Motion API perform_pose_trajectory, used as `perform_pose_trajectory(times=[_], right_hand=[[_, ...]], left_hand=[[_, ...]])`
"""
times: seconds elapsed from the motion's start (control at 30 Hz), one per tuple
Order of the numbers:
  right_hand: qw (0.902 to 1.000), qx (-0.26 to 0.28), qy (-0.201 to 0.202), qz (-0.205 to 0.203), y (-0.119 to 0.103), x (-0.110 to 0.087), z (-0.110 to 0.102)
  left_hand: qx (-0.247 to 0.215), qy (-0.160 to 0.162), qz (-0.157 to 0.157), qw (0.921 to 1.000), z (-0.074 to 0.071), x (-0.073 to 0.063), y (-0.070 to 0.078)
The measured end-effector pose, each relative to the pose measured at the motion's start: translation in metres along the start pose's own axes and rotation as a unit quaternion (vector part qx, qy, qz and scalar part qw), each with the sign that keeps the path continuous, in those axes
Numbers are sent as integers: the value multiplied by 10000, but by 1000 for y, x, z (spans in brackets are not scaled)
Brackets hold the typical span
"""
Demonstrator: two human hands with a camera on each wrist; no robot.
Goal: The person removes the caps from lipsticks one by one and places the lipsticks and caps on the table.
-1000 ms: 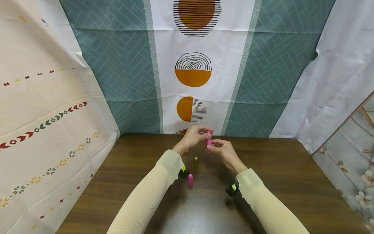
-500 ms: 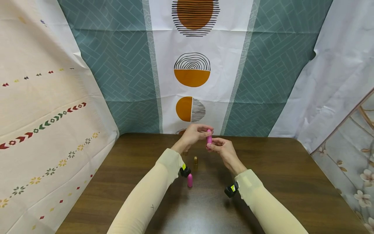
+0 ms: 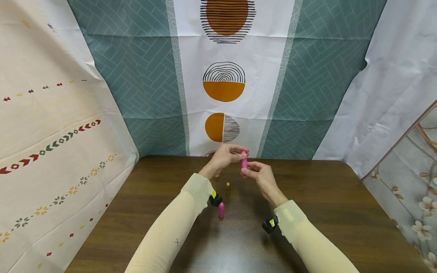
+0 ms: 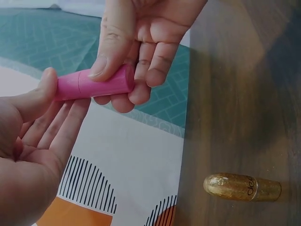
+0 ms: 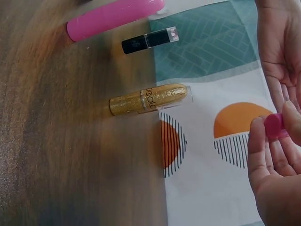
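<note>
The left hand pinches the upper end of a pink lipstick, and the right hand grips its lower part between thumb and fingers. The tube is held upright, raised off the surface, and a seam crosses it between the two thumbs. The step in hand looks to be working the two parts of the tube; whether they are being parted or pressed together cannot be told. Either way, the next move probably calls for the right hand to steady the base while the left moves straight along the tube's length, without tilting it.

Below the hands, a gold lipstick stands on the surface, with a black lipstick near it. Nearer the person stands a second pink lipstick. A patterned cloth hangs behind.
</note>
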State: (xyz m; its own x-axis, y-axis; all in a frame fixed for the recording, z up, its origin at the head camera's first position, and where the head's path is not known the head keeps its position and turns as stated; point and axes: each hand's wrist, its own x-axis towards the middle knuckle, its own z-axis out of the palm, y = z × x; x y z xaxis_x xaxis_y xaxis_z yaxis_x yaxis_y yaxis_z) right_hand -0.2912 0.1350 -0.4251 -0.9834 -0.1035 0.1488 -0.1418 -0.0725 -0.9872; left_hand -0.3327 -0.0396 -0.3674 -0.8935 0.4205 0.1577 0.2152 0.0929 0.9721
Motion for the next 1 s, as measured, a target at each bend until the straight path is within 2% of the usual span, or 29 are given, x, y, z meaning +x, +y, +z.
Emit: perform_pose_trajectory(times=[0.1,0.23,0.33,0.43,0.53,0.83,1.0], right_hand=[[9997,-236,81,-85,1,-2,-1],[9970,-773,93,-38,9,-8,-5],[9976,-679,72,75,14,-11,-10],[9995,-303,99,50,15,-11,-15],[9999,-117,68,-7,13,-9,-17],[9999,-86,-5,79,9,-7,-21],[10000,-51,-61,-35,8,-7,-28]], left_hand=[[-23,119,-37,9999,0,1,2],[-370,698,142,9968,-6,5,12],[-480,1010,335,9932,-12,7,22],[-368,893,294,9949,-13,7,25],[-260,758,196,9966,-10,7,22],[51,876,321,9956,2,8,11],[378,921,297,9946,8,7,9]])
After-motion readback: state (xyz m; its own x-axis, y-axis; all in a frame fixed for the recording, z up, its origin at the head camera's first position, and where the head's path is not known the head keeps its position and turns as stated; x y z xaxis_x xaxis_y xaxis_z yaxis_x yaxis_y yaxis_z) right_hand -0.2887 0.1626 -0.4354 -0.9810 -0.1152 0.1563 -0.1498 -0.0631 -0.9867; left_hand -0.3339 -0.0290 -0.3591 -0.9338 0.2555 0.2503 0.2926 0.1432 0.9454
